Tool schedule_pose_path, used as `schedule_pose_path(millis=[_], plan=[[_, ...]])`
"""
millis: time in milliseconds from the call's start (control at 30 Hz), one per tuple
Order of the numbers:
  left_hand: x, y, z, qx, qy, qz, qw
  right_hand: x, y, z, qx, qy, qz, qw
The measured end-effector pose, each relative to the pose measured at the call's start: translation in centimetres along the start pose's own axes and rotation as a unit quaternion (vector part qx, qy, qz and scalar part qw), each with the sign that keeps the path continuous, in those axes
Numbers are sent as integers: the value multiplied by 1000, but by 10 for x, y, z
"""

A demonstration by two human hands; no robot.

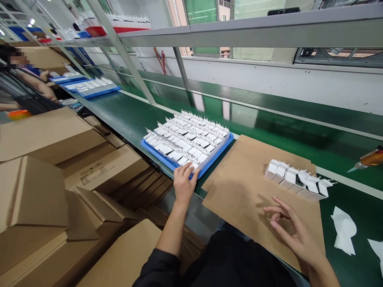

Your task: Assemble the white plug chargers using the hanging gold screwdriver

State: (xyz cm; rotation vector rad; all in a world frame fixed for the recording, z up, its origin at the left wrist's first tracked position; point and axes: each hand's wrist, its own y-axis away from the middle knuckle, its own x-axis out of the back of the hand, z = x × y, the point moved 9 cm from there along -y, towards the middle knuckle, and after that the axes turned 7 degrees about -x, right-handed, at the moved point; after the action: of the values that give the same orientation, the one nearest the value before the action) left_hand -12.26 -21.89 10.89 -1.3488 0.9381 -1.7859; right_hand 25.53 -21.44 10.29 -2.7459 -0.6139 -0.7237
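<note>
The left hand (183,181) rests at the near edge of the blue tray (155,150), fingers loosely curled, fingertips touching the nearest white plug adapters (188,139) and the tray rim; whether it has one pinched cannot be told, since the fingertips cover the contact. The tray sits on the green surface (128,115), directly ahead of this hand, filled with rows of adapters standing prongs up. The right hand (295,231) lies open and empty on the brown cardboard sheet (239,191), fingers spread and slightly bent, palm partly raised. Beyond its fingertips, near but apart, a short row of loose adapters (296,177) lies on the same sheet. Judgement: each adapter appears to be a small rigid plastic shell, light, smooth-sided and somewhat slippery; the metal prongs are the vulnerable part, so it is best taken by the flat sides of the body between thumb and forefinger. The loaded tray is likely thin and flexible, better held by opposite rims. To the right of the right hand lie white paper scraps (344,231); to the left of the left hand, stacked cardboard boxes (44,191).
</note>
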Motion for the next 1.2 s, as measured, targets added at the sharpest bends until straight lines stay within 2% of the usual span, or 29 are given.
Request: schedule_pose_path(millis=[233,400,567,900,1067,1200], plan=[[-1,1,6,-20,-15,-15,1000,-2,-1,-3,8,15,-2,1000],[2,4,10,-49,-7,-36,998,-3,2,1,-13,11,-11,1000],[1,13,4,-25,-5,-40,999,-3,0,4,-39,-3,-15,999],[-5,18,-6,33,-59,-26,997,4,-4,9,-14,30,7,999],[-8,21,-7,54,-69,-15,996,0,-3,19,-74,4,-5,997],[-10,19,-10,64,-54,-23,996,-1,2,17,-133,-32,27,990]])
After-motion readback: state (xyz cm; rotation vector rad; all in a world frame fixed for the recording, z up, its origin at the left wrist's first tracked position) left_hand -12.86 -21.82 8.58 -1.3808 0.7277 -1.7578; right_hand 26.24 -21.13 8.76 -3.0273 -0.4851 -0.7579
